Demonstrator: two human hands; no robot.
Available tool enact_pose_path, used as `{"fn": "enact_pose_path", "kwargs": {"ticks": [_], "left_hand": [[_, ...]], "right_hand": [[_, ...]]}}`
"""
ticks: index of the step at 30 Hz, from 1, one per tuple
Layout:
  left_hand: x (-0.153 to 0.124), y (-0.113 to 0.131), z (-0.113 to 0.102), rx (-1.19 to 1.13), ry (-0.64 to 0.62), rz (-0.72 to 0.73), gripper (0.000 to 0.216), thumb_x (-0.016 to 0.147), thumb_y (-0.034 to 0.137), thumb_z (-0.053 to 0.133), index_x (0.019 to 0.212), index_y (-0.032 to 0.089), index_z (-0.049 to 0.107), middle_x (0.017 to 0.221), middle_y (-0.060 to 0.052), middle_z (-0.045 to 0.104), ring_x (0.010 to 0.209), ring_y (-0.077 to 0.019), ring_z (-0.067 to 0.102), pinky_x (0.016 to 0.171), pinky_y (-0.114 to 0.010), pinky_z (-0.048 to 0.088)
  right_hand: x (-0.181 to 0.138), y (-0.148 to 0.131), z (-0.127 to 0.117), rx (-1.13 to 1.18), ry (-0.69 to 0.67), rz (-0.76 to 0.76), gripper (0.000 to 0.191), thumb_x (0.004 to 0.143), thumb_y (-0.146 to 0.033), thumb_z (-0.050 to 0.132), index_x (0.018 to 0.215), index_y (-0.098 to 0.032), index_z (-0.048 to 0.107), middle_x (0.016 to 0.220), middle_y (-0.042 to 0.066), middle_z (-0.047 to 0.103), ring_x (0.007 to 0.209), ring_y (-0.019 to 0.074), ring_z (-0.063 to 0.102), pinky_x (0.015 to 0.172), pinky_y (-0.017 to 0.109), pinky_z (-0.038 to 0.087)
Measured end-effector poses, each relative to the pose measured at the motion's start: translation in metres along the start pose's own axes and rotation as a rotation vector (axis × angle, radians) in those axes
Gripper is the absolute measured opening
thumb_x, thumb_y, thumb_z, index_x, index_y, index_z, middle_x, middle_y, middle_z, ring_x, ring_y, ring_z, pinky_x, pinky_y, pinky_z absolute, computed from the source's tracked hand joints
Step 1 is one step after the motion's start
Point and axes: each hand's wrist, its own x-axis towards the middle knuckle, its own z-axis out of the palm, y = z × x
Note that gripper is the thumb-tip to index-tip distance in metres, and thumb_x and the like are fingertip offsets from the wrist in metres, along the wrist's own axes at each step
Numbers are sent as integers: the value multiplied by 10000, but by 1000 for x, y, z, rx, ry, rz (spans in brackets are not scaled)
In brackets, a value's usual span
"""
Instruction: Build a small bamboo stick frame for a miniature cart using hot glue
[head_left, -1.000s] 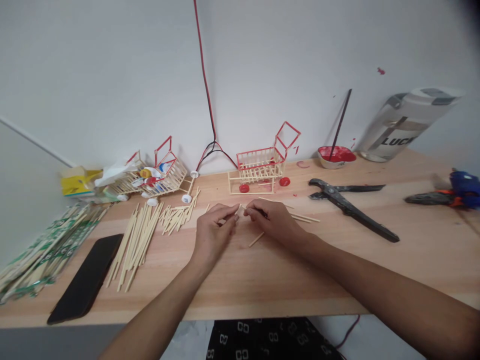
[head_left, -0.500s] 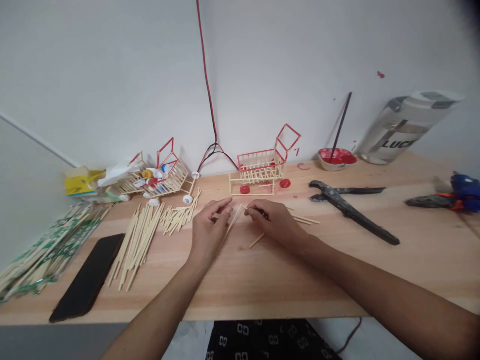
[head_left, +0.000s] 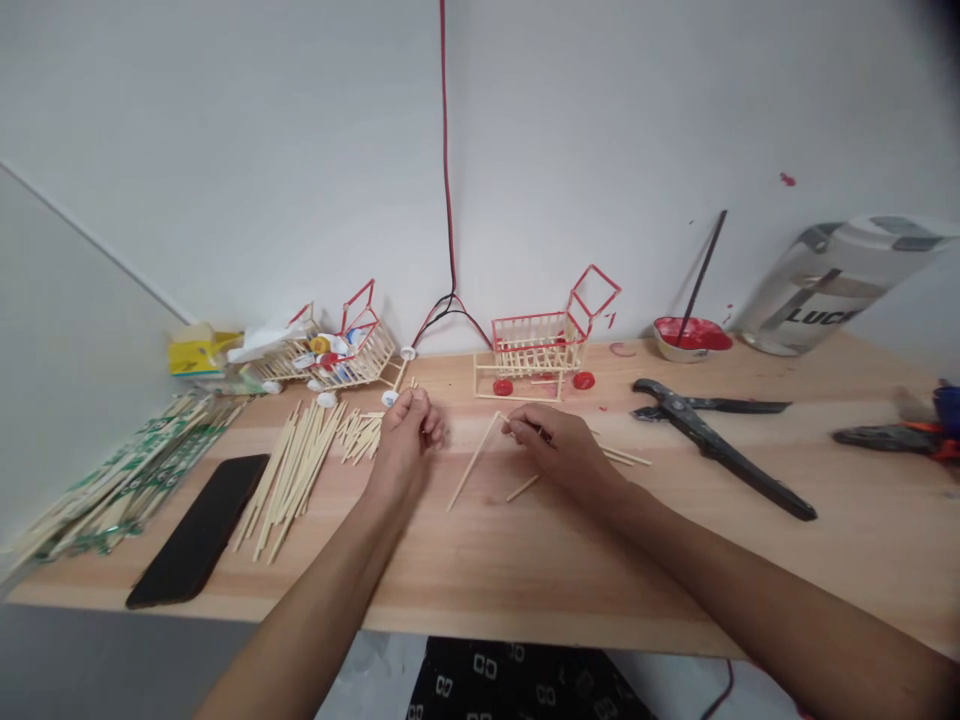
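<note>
My right hand point(head_left: 559, 447) rests on the wooden table point(head_left: 525, 560) with its fingertips pinched on the upper end of a long bamboo stick point(head_left: 472, 464). The stick slants down to the left with its lower end on the wood. My left hand point(head_left: 405, 440) is curled closed just left of it, beside a small heap of short cut sticks point(head_left: 362, 436). What its fingers hold, if anything, is hidden. Another short stick point(head_left: 522, 488) lies under my right wrist. A small stick cart with red rails and red wheels point(head_left: 540, 345) stands by the wall beyond both hands.
A second stick cart full of bottle caps point(head_left: 337, 350) and a yellow box point(head_left: 196, 352) sit back left. Long sticks point(head_left: 289, 475), wrapped chopsticks point(head_left: 120, 470) and a black phone point(head_left: 199, 540) lie left. Black pliers point(head_left: 712, 430), a red paint bowl point(head_left: 690, 335), a bottle point(head_left: 840, 280) and a glue gun point(head_left: 907, 435) are on the right.
My left hand let go of the long stick and moved left toward the short sticks, curling closed. The stick's lower end dropped to the table while my right hand kept its upper end.
</note>
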Motion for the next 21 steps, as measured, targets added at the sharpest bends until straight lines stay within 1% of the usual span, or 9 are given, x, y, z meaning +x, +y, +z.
{"fn": "enact_pose_path", "kwargs": {"ticks": [3, 6, 9, 11, 13, 15, 18, 21], "left_hand": [[1, 0, -1, 27, 26, 14, 414, 783, 466, 619, 642, 195, 340, 506, 80, 330, 428, -60, 351, 391, -174, 278], [3, 1, -5, 105, 85, 84, 421, 799, 478, 590, 611, 188, 348, 506, 72, 349, 432, -56, 359, 411, -176, 296], [7, 1, -11, 243, 168, 204, 367, 795, 444, 595, 620, 179, 411, 547, 52, 438, 456, -58, 408, 443, -178, 332], [11, 0, -15, 330, 209, 264, 286, 780, 395, 613, 673, 187, 449, 562, 53, 472, 457, -65, 422, 443, -179, 329], [13, -1, -19, 444, 227, 309, 227, 776, 348, 614, 699, 192, 468, 535, 61, 467, 450, -73, 420, 448, -182, 319], [14, -1, -22, 560, 225, 339, 215, 799, 333, 586, 685, 191, 471, 499, 65, 446, 443, -77, 406, 465, -189, 310], [6, 7, -20, 704, 218, 386, 237, 850, 344, 517, 676, 191, 463, 481, 67, 427, 440, -83, 389, 484, -199, 300], [-11, 29, -13, 818, 194, 463, 248, 879, 347, 473, 684, 194, 463, 491, 64, 426, 452, -93, 392, 492, -208, 297]], "right_hand": [[0, -1, -1, -4, 6, -6, 182, 897, -235, 470, 842, -189, 638, 827, 20, 673, 765, 139, 592, 674, 234, 396], [0, -2, -1, 7, 6, -17, 183, 895, -225, 465, 838, -188, 635, 827, 23, 673, 773, 142, 593, 683, 235, 399], [-1, -2, 0, 24, 4, -44, 180, 893, -224, 465, 829, -183, 628, 809, 24, 665, 758, 141, 588, 693, 237, 405], [-2, -1, 1, 35, 6, -64, 183, 895, -228, 461, 826, -183, 624, 803, 23, 659, 749, 141, 583, 694, 237, 405], [-2, 1, 2, 45, 5, -78, 184, 897, -222, 454, 831, -182, 621, 809, 24, 658, 756, 141, 582, 699, 237, 404], [-2, 2, 2, 53, 4, -92, 186, 898, -207, 446, 834, -180, 619, 811, 24, 655, 762, 140, 580, 703, 235, 401], [-2, 3, 2, 49, 3, -106, 186, 895, -193, 444, 827, -177, 617, 799, 20, 648, 761, 137, 575, 706, 232, 394], [-2, 2, 2, 32, -8, -112, 184, 896, -206, 449, 821, -174, 613, 805, 23, 650, 769, 139, 574, 713, 234, 390]]}}
